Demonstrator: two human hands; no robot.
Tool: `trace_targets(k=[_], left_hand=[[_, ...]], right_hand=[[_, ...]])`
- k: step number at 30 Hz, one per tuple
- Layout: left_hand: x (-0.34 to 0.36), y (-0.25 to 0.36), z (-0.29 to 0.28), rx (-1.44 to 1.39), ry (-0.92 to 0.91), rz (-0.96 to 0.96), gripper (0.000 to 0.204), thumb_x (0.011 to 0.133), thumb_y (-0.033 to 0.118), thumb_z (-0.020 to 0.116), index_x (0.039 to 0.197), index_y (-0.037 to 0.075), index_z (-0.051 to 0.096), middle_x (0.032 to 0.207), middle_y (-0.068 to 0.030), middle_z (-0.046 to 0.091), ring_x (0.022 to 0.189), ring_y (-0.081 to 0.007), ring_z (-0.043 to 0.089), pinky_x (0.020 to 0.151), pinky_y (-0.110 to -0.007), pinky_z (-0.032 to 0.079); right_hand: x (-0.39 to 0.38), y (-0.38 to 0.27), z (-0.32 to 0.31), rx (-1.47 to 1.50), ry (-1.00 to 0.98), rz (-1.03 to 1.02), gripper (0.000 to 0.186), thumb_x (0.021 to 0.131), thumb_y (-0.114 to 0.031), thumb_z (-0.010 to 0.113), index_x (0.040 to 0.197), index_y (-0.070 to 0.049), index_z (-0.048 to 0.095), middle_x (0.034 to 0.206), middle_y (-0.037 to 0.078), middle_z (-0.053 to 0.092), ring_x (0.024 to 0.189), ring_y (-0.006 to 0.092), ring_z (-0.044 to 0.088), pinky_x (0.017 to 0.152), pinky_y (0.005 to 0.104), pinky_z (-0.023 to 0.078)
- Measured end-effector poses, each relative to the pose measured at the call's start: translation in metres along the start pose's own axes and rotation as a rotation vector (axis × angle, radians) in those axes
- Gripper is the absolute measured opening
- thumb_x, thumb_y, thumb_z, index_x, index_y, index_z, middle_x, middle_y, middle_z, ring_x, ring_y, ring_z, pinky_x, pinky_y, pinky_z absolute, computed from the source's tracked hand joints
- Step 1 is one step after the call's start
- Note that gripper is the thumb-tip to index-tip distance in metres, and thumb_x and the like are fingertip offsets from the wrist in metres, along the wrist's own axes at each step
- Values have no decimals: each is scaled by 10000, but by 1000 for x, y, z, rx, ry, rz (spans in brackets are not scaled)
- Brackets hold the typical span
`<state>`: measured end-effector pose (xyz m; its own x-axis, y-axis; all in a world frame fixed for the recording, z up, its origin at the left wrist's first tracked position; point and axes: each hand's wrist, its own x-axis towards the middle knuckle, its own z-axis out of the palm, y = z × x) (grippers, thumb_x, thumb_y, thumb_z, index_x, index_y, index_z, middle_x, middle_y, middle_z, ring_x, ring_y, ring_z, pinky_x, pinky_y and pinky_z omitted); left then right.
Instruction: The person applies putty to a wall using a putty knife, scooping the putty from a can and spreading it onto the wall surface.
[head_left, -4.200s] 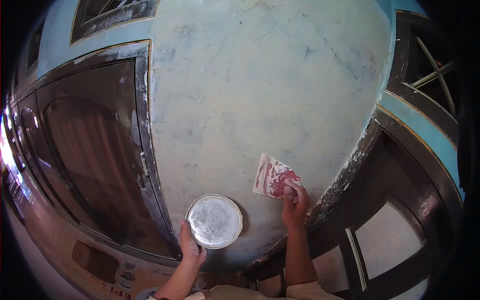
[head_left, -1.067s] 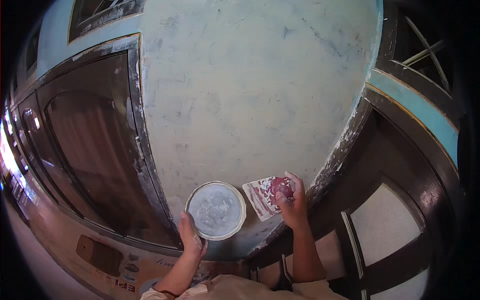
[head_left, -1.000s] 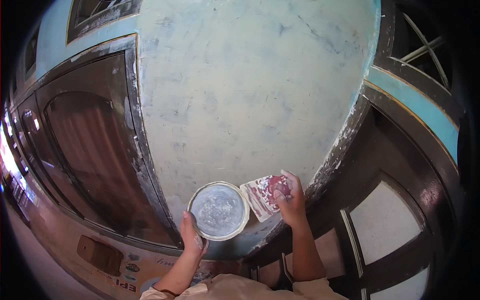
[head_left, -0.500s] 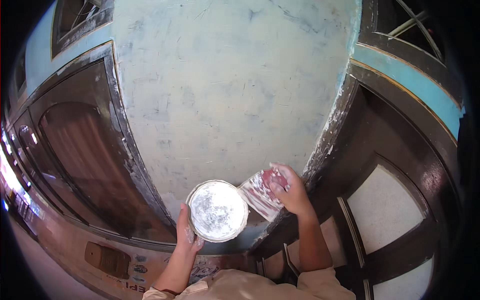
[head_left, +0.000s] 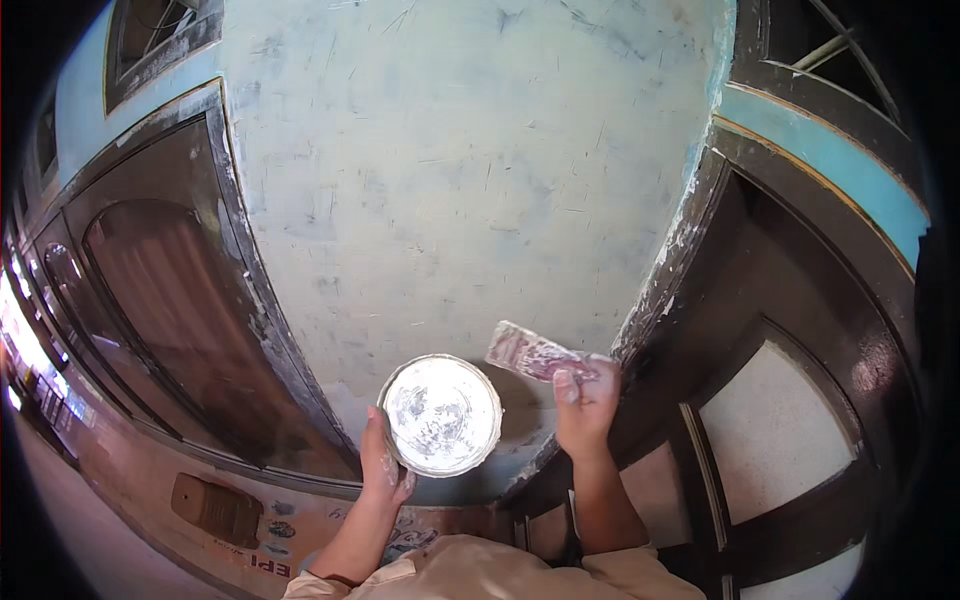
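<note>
My left hand is wrapped round the left side of a round white tub, its thumb along the rim and the palm below. White paste is smeared over the tub's inside and crusted on its rim. In my right hand is a wide-bladed putty knife, reddish and streaked with white. Its flat blade points up and left, above and to the right of the tub, apart from it. White residue marks both hands. In front of me stands a patchy pale wall with scratches and grey-blue blotches.
A dark wooden door with a paint-flecked frame is on the left. A dark panelled door with pale insets stands close by my right arm. On the floor at lower left lies a brown box-like object beside printed sheeting.
The putty knife has come away from the tub's rim and turned, its blade now pointing up and left. My right hand is a little lower; the tub has shifted slightly up and right.
</note>
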<state>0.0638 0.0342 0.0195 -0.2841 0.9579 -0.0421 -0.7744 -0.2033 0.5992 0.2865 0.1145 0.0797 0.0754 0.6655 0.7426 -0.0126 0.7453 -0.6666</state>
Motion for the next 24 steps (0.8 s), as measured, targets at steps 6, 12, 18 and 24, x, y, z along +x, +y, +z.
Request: trace_targets(k=[6, 12, 18, 24], left_hand=[[2, -10, 5, 9, -7, 58, 579, 1012, 466, 393, 1296, -35, 453, 1261, -164, 558, 1136, -267, 583, 983, -413, 472], [6, -17, 9, -8, 6, 55, 583, 1015, 465, 387, 1308, -36, 440, 1265, -166, 554, 1132, -267, 585, 977, -411, 477], [4, -16, 25, 17, 23, 87, 578, 1018, 460, 382, 1297, -42, 444, 1258, -165, 557, 1125, -267, 592, 970, -406, 483], [6, -22, 13, 31, 43, 93, 562, 1022, 445, 379, 1284, -46, 458, 1230, -164, 575, 1103, -259, 605, 957, -395, 490]], right_hand=[[-4, 10, 8, -100, -75, -260, 257, 886, -75, 661, 1040, 6, 471, 918, 180, 631, 759, 241, 634, 665, 330, 511], [-12, 18, -1, -196, -132, -265, 271, 861, -74, 681, 1037, -14, 483, 945, 196, 644, 796, 286, 662, 669, 348, 525], [7, 2, -2, -249, -269, -400, 241, 828, -38, 662, 1037, -26, 543, 968, 142, 653, 845, 318, 659, 726, 390, 532], [8, 6, -19, -486, -558, -275, 391, 796, -42, 611, 1175, -129, 652, 1026, 99, 604, 953, 303, 593, 821, 406, 509]])
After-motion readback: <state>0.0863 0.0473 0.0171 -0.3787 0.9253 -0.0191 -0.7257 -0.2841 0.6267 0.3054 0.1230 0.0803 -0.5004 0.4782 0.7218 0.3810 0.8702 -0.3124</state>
